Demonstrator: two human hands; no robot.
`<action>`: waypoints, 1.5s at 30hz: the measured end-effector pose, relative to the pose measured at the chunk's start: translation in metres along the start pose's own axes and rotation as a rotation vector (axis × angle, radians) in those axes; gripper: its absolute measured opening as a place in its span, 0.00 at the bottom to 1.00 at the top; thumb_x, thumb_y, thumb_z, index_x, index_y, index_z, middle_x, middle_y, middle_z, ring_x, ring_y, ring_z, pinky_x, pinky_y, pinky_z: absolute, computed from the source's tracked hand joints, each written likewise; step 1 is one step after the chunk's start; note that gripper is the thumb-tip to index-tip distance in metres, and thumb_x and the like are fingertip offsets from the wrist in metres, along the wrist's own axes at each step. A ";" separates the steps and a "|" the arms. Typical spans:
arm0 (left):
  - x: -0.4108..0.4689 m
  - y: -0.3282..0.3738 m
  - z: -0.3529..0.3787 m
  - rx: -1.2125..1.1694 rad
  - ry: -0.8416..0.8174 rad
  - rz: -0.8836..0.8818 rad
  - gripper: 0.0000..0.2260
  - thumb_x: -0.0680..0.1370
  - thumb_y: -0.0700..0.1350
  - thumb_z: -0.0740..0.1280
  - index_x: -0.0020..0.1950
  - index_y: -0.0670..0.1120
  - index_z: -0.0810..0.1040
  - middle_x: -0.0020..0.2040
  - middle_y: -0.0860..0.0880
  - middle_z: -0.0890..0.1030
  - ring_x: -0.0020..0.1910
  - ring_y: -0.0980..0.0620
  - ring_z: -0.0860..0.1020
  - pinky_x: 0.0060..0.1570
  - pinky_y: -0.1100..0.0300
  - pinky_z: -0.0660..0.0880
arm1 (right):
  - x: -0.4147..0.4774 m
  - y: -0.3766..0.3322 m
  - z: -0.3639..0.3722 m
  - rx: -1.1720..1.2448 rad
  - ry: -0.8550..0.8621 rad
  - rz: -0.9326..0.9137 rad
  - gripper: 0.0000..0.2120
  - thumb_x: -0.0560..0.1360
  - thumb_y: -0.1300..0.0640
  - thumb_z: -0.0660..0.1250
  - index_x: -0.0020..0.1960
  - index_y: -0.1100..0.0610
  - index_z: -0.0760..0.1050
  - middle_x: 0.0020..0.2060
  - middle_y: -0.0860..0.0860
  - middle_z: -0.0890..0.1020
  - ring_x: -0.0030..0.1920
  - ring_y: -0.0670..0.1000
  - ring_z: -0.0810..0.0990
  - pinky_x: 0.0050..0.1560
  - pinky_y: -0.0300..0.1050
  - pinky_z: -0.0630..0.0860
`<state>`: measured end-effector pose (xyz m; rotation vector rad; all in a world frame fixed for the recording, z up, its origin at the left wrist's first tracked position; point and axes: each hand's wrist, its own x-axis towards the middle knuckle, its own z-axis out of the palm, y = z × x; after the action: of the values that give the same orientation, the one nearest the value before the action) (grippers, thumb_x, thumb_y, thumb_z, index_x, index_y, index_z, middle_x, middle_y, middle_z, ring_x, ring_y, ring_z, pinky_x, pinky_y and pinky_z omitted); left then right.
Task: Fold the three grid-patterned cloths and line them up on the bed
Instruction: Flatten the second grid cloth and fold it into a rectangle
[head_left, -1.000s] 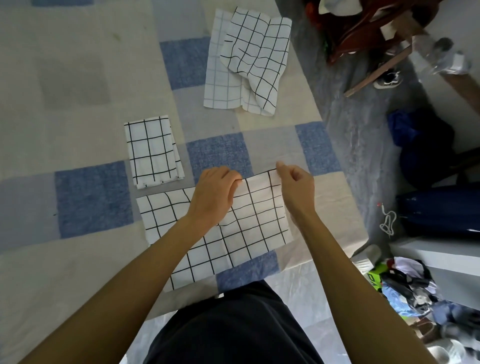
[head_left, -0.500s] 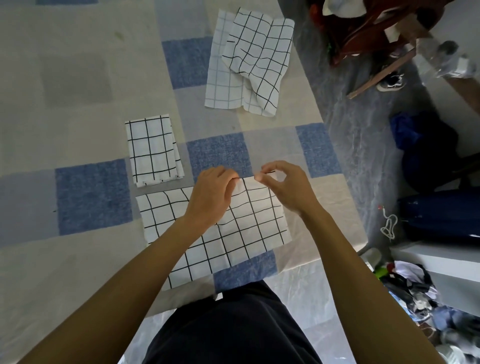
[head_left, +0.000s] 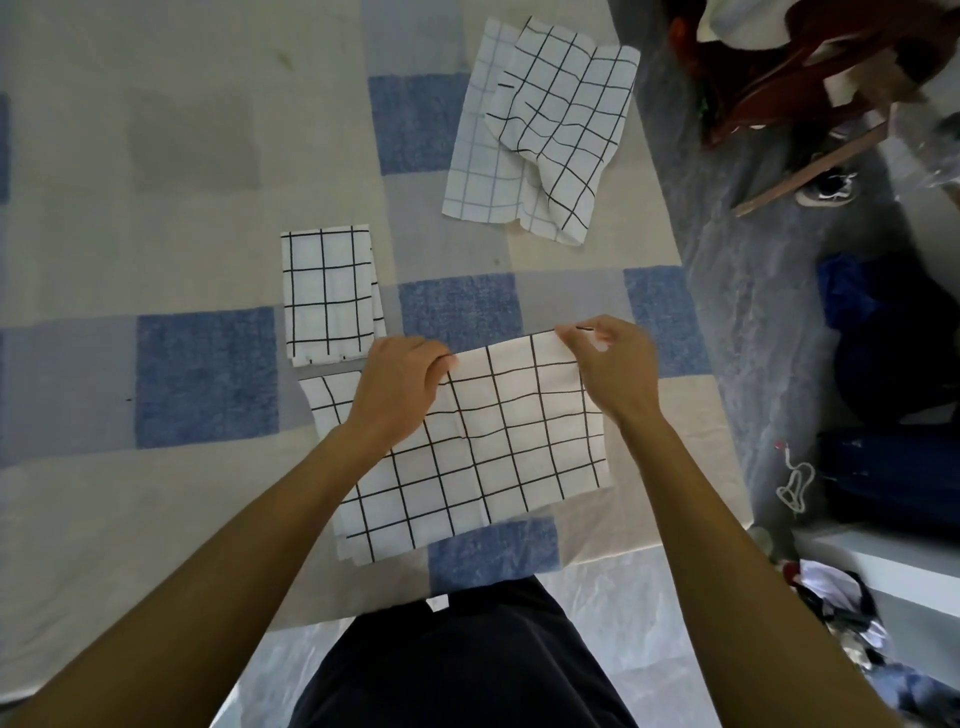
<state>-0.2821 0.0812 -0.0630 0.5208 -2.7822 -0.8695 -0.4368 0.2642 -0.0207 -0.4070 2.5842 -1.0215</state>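
Pinching the far edge of the open cloth (head_left: 483, 447), you hold it with both hands at the centre of view.

Item: left hand (head_left: 400, 387), grip closed on the top edge near its middle, at 10 o'clock from the cloth's centre. Item: right hand (head_left: 613, 371), grip narrow, thumb and fingertips clamped on the far right corner at 1 o'clock.

Step in hand, by judgement: the second cloth's first fold. Keep both pinches level, carry the edge over in one sweep, match corner to corner using the grid lines as a guide, then press the crease flat.

Item: folded cloth (head_left: 330, 293), a neat upright rectangle at 10 o'clock, just beside the open one. Item: crumpled cloth (head_left: 561, 130), at 12 o'clock, well apart, rumpled over a finer-gridded white sheet (head_left: 472, 156).

Materials: thin white woven fabric, bold black grid, limp, creasing readily. The bed (head_left: 208, 379) carries a soft cover in blue, grey and cream squares, matte and lightly textured.
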 end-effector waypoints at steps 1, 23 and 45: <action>0.001 -0.003 -0.001 0.012 0.010 -0.017 0.06 0.78 0.44 0.65 0.46 0.44 0.79 0.38 0.48 0.80 0.36 0.49 0.76 0.47 0.52 0.70 | 0.003 0.000 0.001 -0.021 0.021 0.005 0.10 0.75 0.48 0.68 0.47 0.54 0.81 0.43 0.47 0.81 0.47 0.46 0.78 0.44 0.33 0.68; -0.076 -0.042 0.037 0.301 -0.288 -0.307 0.24 0.81 0.51 0.45 0.77 0.48 0.45 0.77 0.44 0.43 0.76 0.47 0.41 0.74 0.47 0.47 | -0.033 0.020 0.135 -0.573 -0.485 -0.500 0.27 0.82 0.45 0.50 0.77 0.54 0.51 0.78 0.55 0.47 0.77 0.54 0.41 0.75 0.52 0.40; -0.050 -0.042 0.057 0.345 -0.253 -0.314 0.28 0.80 0.59 0.44 0.77 0.48 0.44 0.77 0.46 0.42 0.75 0.49 0.38 0.73 0.49 0.40 | 0.015 0.080 0.084 -0.701 -0.234 -0.195 0.30 0.79 0.37 0.41 0.77 0.47 0.40 0.77 0.52 0.40 0.76 0.53 0.36 0.75 0.53 0.38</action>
<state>-0.2403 0.0971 -0.1366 0.9873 -3.1584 -0.5346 -0.4274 0.2640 -0.1374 -0.8971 2.6418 -0.0619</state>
